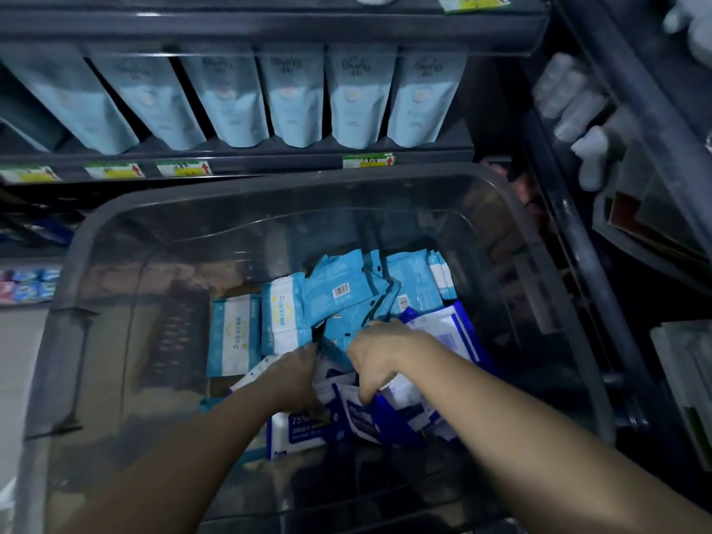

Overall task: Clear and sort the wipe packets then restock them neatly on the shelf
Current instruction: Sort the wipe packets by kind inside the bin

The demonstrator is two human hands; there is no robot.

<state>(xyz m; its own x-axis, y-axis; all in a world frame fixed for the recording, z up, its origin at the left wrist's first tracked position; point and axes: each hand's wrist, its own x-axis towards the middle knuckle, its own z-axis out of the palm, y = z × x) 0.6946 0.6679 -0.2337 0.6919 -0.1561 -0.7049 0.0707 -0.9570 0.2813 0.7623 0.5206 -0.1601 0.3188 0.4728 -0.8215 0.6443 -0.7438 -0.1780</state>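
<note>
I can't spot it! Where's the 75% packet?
Head view: the 75% packet lies in the clear bin, just under the left hand, beside dark blue packets.

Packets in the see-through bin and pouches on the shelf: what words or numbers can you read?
"75%": white and dark blue wipe packet, bin front.
Light blue shelf pouches: brand too blurred.
Yellow-green shelf price tags: blurred.
Light blue wipe packet: barcode digits too small.

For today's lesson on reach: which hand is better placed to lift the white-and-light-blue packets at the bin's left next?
Left, probably: the left hand lies right beside the white-and-light-blue packets, while the right hand is further right, gripping dark blue packets.
</note>
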